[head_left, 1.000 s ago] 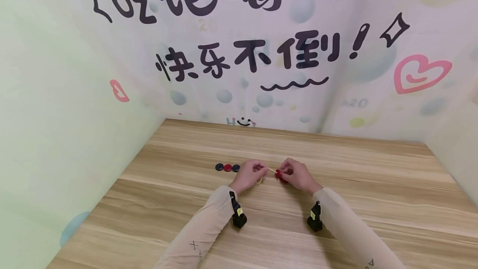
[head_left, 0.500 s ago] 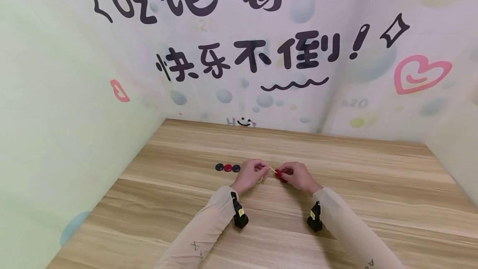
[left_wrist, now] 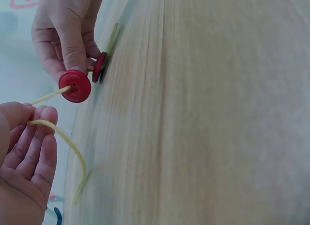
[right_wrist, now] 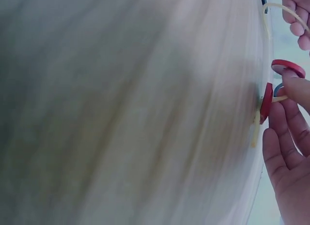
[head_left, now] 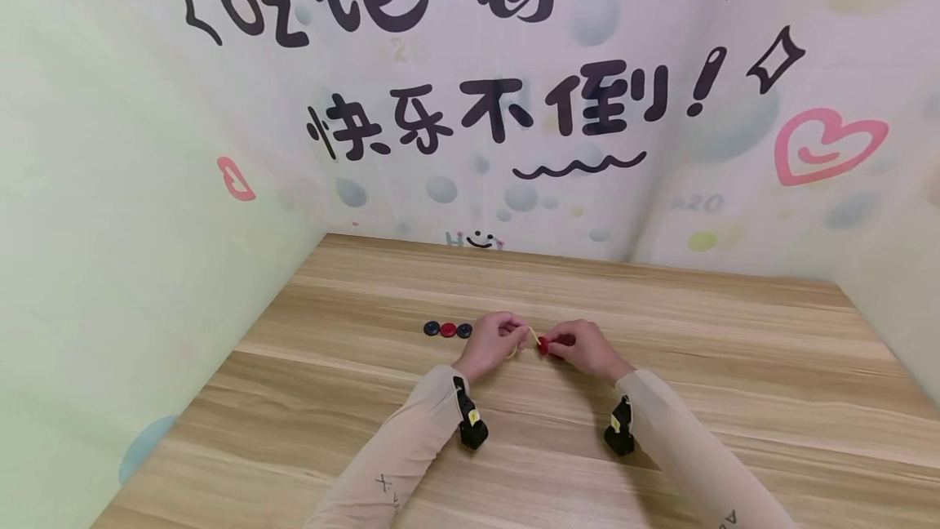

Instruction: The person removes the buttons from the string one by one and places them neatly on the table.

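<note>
My left hand (head_left: 495,343) pinches a thin yellow cord (left_wrist: 47,97) between thumb and fingertips, and a loose end of it hangs below those fingers. The cord runs across into a red button (left_wrist: 74,86) with small holes. My right hand (head_left: 585,346) holds that button at its edge with thumb and fingers. Farther along, a second red button (right_wrist: 266,103) sits on the cord under the right hand, with a short cord tail beyond it. A bit of blue (right_wrist: 277,90) shows between the two red buttons in the right wrist view, mostly hidden.
Left of my left hand lie a dark blue button (head_left: 432,328), a red button (head_left: 448,331) and another dark blue button (head_left: 465,331) in a row. They rest on a wood-grain table (head_left: 382,406). A printed cloth wall (head_left: 470,186) stands behind.
The red button at my right fingertips has shifted left, closer to my left hand, and the cord between the hands hangs slacker. My left hand has barely moved.
</note>
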`<state>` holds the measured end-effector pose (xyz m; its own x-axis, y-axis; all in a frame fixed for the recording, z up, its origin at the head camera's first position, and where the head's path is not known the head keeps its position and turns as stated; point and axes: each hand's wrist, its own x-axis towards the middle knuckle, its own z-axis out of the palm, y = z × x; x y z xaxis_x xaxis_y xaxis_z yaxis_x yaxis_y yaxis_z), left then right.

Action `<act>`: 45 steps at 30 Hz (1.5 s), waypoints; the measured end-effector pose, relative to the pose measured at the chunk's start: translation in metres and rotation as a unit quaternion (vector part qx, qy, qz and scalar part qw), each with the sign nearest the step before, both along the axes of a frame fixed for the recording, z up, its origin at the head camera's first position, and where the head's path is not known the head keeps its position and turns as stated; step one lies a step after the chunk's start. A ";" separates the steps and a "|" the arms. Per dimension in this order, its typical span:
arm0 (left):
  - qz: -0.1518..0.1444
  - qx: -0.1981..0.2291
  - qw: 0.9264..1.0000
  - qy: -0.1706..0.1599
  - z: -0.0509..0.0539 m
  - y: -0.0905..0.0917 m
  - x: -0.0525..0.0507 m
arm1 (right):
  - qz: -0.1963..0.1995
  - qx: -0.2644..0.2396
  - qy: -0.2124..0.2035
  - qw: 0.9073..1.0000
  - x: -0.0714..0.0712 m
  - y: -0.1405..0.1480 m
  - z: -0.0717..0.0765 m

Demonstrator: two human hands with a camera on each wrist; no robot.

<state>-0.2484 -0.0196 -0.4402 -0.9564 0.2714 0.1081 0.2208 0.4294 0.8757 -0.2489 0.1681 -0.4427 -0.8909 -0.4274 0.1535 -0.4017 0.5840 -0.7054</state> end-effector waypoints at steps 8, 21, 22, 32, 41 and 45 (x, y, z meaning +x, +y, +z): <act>-0.004 -0.007 1.000 0.003 -0.002 -0.003 0.002 | -0.019 -0.020 0.004 1.000 0.001 0.003 -0.001; -0.056 -0.033 0.998 -0.011 -0.005 -0.002 0.002 | -0.023 -0.034 0.027 0.999 0.003 0.003 0.005; -0.060 -0.031 0.998 -0.016 -0.006 -0.001 0.002 | -0.022 -0.036 0.028 0.999 0.004 0.003 0.005; -0.075 0.002 0.997 -0.026 -0.003 0.008 0.005 | -0.011 -0.044 0.034 0.998 0.006 -0.002 0.009; -0.064 0.039 0.997 -0.008 -0.005 0.015 0.006 | -0.013 -0.056 0.045 0.997 0.006 -0.004 0.009; -0.065 0.044 0.997 0.007 -0.008 0.014 0.005 | -0.019 -0.057 0.040 0.997 0.006 -0.005 0.008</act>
